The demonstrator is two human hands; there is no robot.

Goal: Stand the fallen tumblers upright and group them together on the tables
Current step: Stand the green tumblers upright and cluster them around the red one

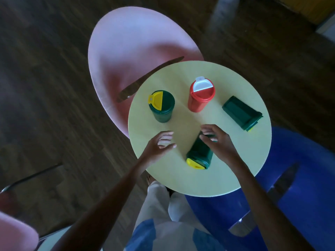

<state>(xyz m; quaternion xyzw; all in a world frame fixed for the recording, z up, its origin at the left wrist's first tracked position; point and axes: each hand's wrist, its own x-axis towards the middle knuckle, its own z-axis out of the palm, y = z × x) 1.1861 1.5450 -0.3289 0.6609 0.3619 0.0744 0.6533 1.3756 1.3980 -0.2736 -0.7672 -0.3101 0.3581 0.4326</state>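
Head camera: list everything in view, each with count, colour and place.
green upright tumbler: 1, green with yellow lid, table's left.
red upright tumbler: 1, red with white lid, table's middle back.
right fallen tumbler: 1, green, on its side near the table's right edge.
front fallen tumbler: 1, green, on its side, yellow lid toward the person.
table: 1, pale yellow-green, round, centre.
pink chair: 1, behind-left of the table.
blue chair: 1, right of the table.
floor: dark brown wood, all round.
legs: light trousers, below the table's near edge.
left hand: open above the table, left of the front fallen tumbler.
right hand: fingers spread over that tumbler's base end; contact unclear.
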